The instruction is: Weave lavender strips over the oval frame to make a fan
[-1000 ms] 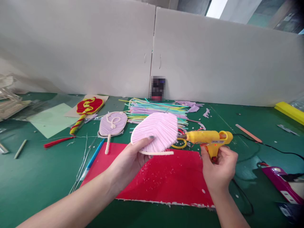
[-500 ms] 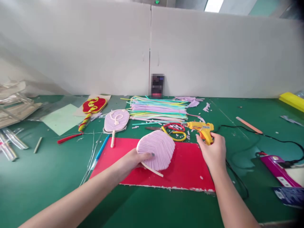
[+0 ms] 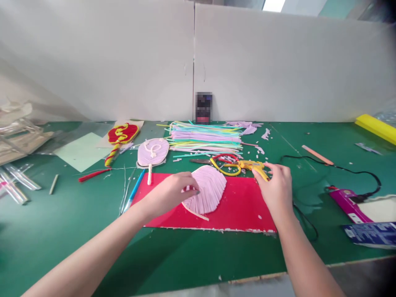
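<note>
A lilac fan-shaped panel point(image 3: 210, 189) of ribbed pipe cleaners lies on the red board point(image 3: 244, 210), with a pale strip trailing from its lower left edge. Over the panel's left side hovers my left hand point(image 3: 176, 189), fingers loosely bent and nothing held between them. My right hand point(image 3: 276, 183) grips the yellow hot glue gun point(image 3: 252, 165), which lies at the board's upper right corner, nozzle pointing left. Touching or very near that nozzle are scissors point(image 3: 227, 167) with red and yellow handles. A lilac fan point(image 3: 153, 152) with a white twisted handle lies behind the board's left corner.
A bundle of pastel pipe cleaners point(image 3: 206, 138) lies at the back, with lilac scraps around it. Left are a red and yellow fan point(image 3: 123, 136) and a blue pen point(image 3: 136, 187). A black cord point(image 3: 355, 167) runs right to a purple power strip point(image 3: 343, 202). A phone point(image 3: 204, 107) leans on the partition.
My left hand has let go of the lilac panel, now lying on the red board. My right hand has lowered the glue gun beside the scissors. The view has shifted slightly.
</note>
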Tool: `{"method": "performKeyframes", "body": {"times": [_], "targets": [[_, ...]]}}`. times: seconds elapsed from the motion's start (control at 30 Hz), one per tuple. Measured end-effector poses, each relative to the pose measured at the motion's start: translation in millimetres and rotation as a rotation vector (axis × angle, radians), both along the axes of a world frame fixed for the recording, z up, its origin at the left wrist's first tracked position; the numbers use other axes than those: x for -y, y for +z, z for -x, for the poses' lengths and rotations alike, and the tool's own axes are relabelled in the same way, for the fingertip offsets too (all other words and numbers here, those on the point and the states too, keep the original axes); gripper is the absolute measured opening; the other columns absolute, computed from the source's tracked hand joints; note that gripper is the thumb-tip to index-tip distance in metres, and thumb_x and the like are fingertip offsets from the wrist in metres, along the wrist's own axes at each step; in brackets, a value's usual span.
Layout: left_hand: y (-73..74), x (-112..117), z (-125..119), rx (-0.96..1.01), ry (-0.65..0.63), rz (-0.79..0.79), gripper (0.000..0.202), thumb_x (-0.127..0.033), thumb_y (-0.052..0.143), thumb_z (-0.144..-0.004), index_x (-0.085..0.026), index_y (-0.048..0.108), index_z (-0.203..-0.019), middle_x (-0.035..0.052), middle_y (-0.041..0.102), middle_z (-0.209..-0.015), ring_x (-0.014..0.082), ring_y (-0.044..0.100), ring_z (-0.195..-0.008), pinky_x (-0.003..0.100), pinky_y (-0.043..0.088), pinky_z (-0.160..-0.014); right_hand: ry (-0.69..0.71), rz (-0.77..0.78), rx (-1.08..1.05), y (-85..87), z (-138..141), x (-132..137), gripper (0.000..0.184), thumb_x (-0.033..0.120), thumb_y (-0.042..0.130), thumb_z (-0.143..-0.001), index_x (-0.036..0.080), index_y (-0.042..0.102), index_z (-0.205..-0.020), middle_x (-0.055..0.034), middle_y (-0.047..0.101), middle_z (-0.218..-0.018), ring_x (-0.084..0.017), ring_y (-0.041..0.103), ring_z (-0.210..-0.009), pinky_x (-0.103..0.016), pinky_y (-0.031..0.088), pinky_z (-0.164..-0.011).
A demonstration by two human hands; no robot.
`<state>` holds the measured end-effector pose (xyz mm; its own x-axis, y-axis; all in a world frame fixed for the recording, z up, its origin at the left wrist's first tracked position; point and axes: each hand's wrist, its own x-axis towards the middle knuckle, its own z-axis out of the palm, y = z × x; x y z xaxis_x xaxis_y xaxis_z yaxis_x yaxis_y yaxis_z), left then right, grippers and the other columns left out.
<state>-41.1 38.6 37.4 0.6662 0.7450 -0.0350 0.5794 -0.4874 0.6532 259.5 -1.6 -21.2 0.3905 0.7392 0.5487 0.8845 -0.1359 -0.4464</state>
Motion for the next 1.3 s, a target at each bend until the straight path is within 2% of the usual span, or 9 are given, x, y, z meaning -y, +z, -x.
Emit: {"method": "performKeyframes", "body": {"times": [0.07,0.13,0.2,0.3,0.4,0.47,0.77,1.0,1.3], "targets": [[-6.2,-3,-15,0.011,-0.165,0.056,0.012,-0.02,0.055,-0.084,-0.019,0.067,-0.087,0.0014,0.062,-0.089,0.0121,0.057,-0.079,0.02,0.042,-0.069,0.189,-0.083,-0.057,12.8,17,15,0.024,0.04,0.059,-0.083,0.019,0.062,-0.094,-0.0081,0.058,-0.093,-0.018,0.056,-0.074,-0.033,0.049,-0.07],[-10.2,-6,-26,-0.019,-0.276,0.12,0.018,-0.009,0.053,-0.081,-0.019,0.068,-0.087,0.0009,0.063,-0.089,0.011,0.056,-0.079,0.019,0.041,-0.069,0.413,-0.03,-0.132,18.6,37,33,0.012,0.033,0.058,-0.086,0.021,0.062,-0.085,-0.0043,0.061,-0.084,-0.017,0.058,-0.073,-0.031,0.049,-0.071],[-12.7,-10,-32,-0.039,-0.348,0.182,0.026,-0.002,0.05,-0.078,-0.019,0.068,-0.089,0.0005,0.064,-0.09,0.011,0.056,-0.082,0.018,0.041,-0.071,0.576,0.043,-0.185,15.1,58,51,0.008,0.027,0.057,-0.088,0.022,0.061,-0.083,-0.0029,0.061,-0.08,-0.016,0.059,-0.075,-0.029,0.049,-0.072],[-16.9,-15,-34,-0.033,-0.389,0.254,0.025,-0.002,0.051,-0.077,-0.017,0.067,-0.089,0.0006,0.065,-0.09,0.0115,0.055,-0.083,0.018,0.041,-0.071,0.675,0.154,-0.275,-1.3,83,71,0.006,0.026,0.06,-0.087,0.021,0.059,-0.082,-0.0021,0.061,-0.079,-0.015,0.059,-0.076,-0.026,0.048,-0.07],[-22.6,-18,-32,-0.012,-0.402,0.3,0.017,-0.006,0.055,-0.075,-0.016,0.065,-0.084,0.0003,0.062,-0.085,0.0106,0.053,-0.077,0.017,0.04,-0.067,0.682,0.217,-0.283,-14.7,97,78,0.01,0.026,0.061,-0.086,0.02,0.059,-0.079,-0.0015,0.061,-0.074,-0.015,0.058,-0.072,-0.027,0.047,-0.066],[-26.4,-20,-30,0.007,-0.414,0.323,0.016,-0.005,0.056,-0.073,-0.016,0.064,-0.082,-0.0005,0.06,-0.083,0.0099,0.052,-0.074,0.017,0.04,-0.064,0.667,0.223,-0.249,-17.1,100,78,0.013,0.027,0.06,-0.086,0.02,0.058,-0.075,-0.0013,0.061,-0.072,-0.015,0.057,-0.069,-0.027,0.046,-0.065],[-39.0,-24,-25,0.123,-0.451,0.346,0.019,-0.003,0.056,-0.073,-0.017,0.065,-0.083,-0.0001,0.06,-0.084,0.0105,0.052,-0.075,0.017,0.04,-0.067,0.633,0.266,-0.173,-15.7,103,76,0.012,0.028,0.059,-0.087,0.022,0.059,-0.077,-0.0013,0.063,-0.074,-0.016,0.058,-0.068,-0.029,0.044,-0.066],[-41.4,-24,-24,0.142,-0.445,0.359,0.018,-0.004,0.055,-0.074,-0.016,0.065,-0.083,0.0008,0.06,-0.085,0.0104,0.052,-0.075,0.018,0.041,-0.067,0.534,0.232,-0.18,-16.0,111,75,0.012,0.029,0.06,-0.086,0.022,0.06,-0.077,-0.0017,0.063,-0.073,-0.016,0.058,-0.068,-0.03,0.043,-0.066],[-42.2,-23,-24,0.167,-0.456,0.329,0.018,-0.003,0.055,-0.074,-0.016,0.065,-0.082,0.0001,0.06,-0.082,0.0098,0.052,-0.074,0.017,0.04,-0.067,0.506,0.229,-0.218,-17.0,112,74,0.011,0.025,0.062,-0.085,0.021,0.059,-0.075,-0.0003,0.06,-0.073,-0.015,0.056,-0.067,-0.029,0.043,-0.066]]}}
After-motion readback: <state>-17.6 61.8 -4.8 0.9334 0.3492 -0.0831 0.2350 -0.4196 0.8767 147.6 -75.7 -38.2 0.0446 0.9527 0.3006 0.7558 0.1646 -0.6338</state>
